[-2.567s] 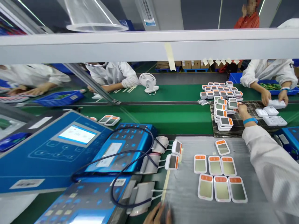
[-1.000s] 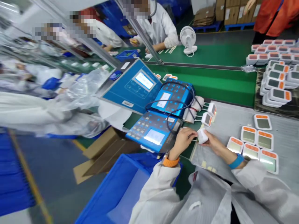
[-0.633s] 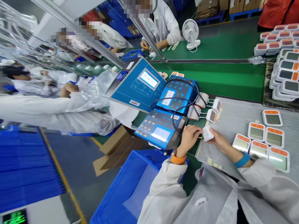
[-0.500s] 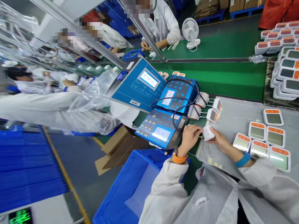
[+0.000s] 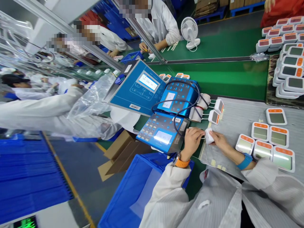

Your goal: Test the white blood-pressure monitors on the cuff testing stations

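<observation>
My right hand [image 5: 219, 141] grips a small white monitor unit [image 5: 209, 135] at the left edge of the grey foam mat [image 5: 239, 118]. My left hand [image 5: 193, 139] pinches the thin white tube [image 5: 203, 137] at that unit's side, right beside the nearest blue tester [image 5: 161, 133]. Two more units [image 5: 216, 111] sit plugged into grey cuffs [image 5: 199, 109] just beyond. Several white units with orange tops [image 5: 267, 136] lie face up on the mat to the right of my right hand.
Two more blue testers [image 5: 177, 96] with black cables stand behind the nearest one. A blue bin [image 5: 133, 193] sits below the bench edge. Stacked units [image 5: 287, 72] fill the far right. A white fan [image 5: 190, 33] and seated workers are across the green belt [image 5: 225, 79].
My right hand came back from the far stack and my view swung left and down. Both hands have closed on the small unit and its tube, and they stay there.
</observation>
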A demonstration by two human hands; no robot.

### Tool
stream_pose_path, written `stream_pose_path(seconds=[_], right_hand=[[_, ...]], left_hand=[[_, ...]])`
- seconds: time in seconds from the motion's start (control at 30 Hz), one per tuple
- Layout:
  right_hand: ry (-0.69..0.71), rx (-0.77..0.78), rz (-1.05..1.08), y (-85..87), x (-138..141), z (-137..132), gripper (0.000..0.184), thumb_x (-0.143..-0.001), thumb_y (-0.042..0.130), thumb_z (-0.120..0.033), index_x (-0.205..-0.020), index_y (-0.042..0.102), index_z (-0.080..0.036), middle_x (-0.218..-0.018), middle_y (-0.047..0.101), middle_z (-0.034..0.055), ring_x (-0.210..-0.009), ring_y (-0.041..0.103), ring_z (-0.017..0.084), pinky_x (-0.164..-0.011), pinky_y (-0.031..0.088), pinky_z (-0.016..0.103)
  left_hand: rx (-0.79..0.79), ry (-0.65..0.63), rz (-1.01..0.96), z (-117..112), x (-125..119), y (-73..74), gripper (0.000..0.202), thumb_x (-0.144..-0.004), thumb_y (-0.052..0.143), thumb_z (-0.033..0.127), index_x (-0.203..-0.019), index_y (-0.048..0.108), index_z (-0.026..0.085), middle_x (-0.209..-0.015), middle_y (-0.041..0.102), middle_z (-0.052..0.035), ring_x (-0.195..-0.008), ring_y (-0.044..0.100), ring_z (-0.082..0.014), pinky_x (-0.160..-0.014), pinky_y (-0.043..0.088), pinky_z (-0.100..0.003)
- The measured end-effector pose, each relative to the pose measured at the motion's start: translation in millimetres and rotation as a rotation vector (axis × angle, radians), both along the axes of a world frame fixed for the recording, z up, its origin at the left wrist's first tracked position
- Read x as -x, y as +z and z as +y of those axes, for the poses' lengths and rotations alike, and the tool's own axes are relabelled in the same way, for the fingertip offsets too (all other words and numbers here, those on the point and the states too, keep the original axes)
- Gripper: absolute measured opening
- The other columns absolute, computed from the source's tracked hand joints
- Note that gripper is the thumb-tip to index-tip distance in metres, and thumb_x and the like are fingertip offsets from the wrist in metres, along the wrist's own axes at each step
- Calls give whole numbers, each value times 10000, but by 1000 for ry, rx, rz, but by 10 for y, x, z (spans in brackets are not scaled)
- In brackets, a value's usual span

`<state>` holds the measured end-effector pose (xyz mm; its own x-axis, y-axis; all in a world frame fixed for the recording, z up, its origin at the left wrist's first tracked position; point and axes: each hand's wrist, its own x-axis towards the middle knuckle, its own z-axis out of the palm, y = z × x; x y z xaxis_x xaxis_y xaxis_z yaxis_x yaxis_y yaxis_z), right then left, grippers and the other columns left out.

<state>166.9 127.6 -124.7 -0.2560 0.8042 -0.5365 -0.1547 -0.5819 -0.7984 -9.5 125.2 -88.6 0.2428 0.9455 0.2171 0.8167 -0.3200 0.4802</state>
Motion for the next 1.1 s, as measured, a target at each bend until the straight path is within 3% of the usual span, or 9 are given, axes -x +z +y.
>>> stream_pose_path(seconds=[0.1, 0.23, 0.53, 0.8, 1.0, 1.1], right_hand=[[-18, 17, 24, 15, -12, -5, 477, -801, 670, -658, -969, 763, -222, -938, 775, 54, -920, 715, 262, -779, 615, 382], [-24, 50, 34, 37, -27, -1, 427, -829, 666, -620, -941, 769, -221, -946, 779, 69, -930, 723, 284, -808, 620, 422], [-29, 101, 32, 38, -24, 10, 377, -846, 671, -565, -943, 782, -219, -957, 780, 82, -949, 725, 299, -806, 624, 445], [-9, -27, -30, 10, 28, -29, 573, -768, 662, -694, -1067, 773, -218, -998, 777, 66, -958, 707, 288, -756, 605, 391], [19, -147, -145, -81, 138, -67, 621, -839, 598, -695, -1209, 704, -208, -1101, 762, 80, -1002, 699, 281, -832, 586, 398], [10, -178, -271, -52, 178, -98, 747, -822, 656, -681, -1356, 587, -163, -1111, 742, 119, -1020, 698, 288, -921, 563, 431]], left_hand=[[-2, -24, 14, -66, 48, 59, 198, -1013, 556, 288, -1015, 751, 250, -1043, 754, -64, -1033, 651, -226, -901, 432, -406], [21, -90, 31, -149, 72, 93, 165, -1003, 593, 315, -984, 737, 237, -970, 776, -42, -993, 656, -224, -902, 395, -412], [101, -39, 17, -81, 60, 41, 61, -903, 765, 296, -852, 797, 295, -841, 793, 13, -899, 654, -208, -912, 353, -418], [133, -32, -11, -70, 64, 59, 106, -918, 744, 307, -836, 809, 303, -843, 794, 11, -901, 657, -203, -936, 364, -429], [161, -69, -8, -69, 146, 45, 199, -961, 682, 325, -798, 787, 280, -800, 780, -1, -886, 656, -208, -944, 381, -430], [150, -61, 25, -91, 168, 46, 148, -922, 732, 385, -968, 767, 249, -869, 781, -29, -923, 673, -229, -924, 394, -419]])
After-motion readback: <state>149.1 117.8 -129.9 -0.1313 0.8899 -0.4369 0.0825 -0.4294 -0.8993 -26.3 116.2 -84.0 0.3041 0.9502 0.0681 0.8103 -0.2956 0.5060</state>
